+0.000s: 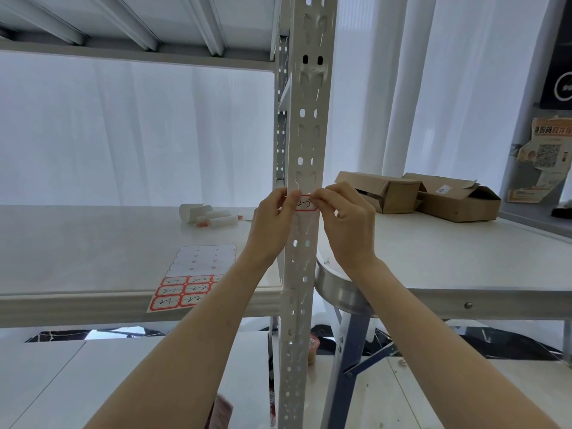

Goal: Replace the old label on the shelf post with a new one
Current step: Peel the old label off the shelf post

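Had my left grip [272, 218] and right grip [346, 224] each pinched on an end of the red-bordered label [305, 203] lying across the shelf post [305, 134] face; best bet was keeping it level, taut, clear of the slots [295, 243], then pressing from the centre outward.

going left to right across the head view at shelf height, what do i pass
label sheet → left hand → label on the shelf post → right hand → cardboard boxes → poster
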